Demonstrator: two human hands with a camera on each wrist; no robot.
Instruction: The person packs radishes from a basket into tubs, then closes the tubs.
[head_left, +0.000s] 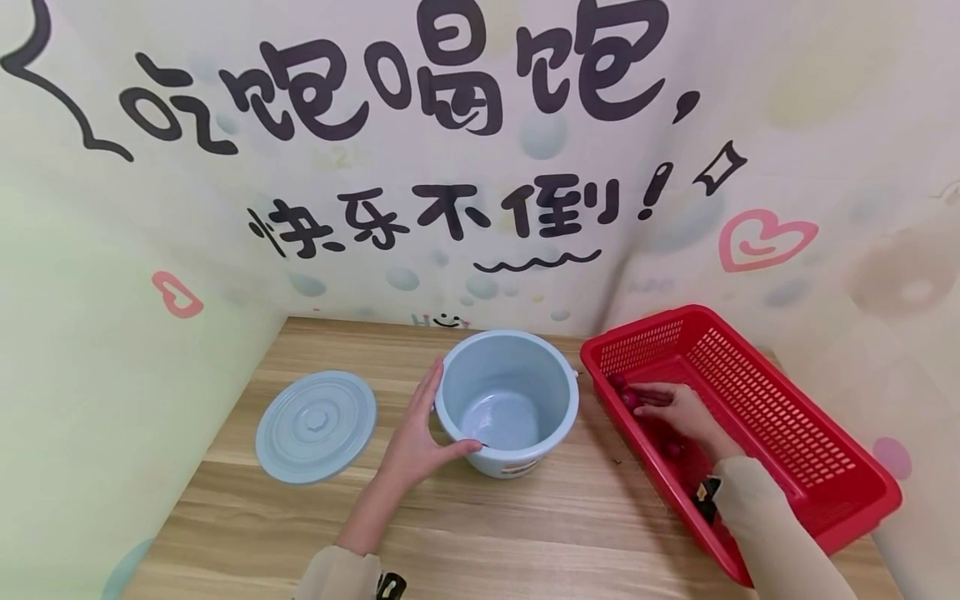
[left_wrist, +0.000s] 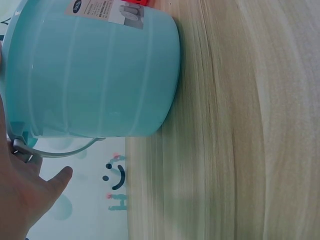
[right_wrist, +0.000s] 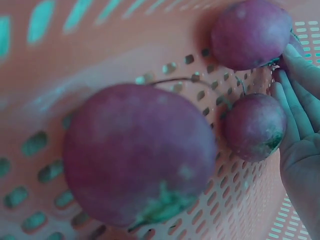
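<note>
A light blue bucket (head_left: 504,457) stands upright on the table; the left wrist view shows its side (left_wrist: 100,75) and wire handle. My left hand (head_left: 420,442) holds the bucket's rim at its left side, thumb over the near edge, and also shows in the left wrist view (left_wrist: 25,195). Inside the red basket (head_left: 787,417), my right hand (head_left: 678,412) reaches to the left wall, its fingers at a red radish (head_left: 632,400). In the right wrist view the right hand (right_wrist: 302,115) touches radishes; a large radish (right_wrist: 140,155) and a smaller one (right_wrist: 255,127) lie nearer.
A light blue round lid (head_left: 317,427) lies flat on the wooden table (head_left: 525,533), left of the bucket. The basket stands at the right, close to the bucket. Behind the table is a printed wall cloth (head_left: 450,283).
</note>
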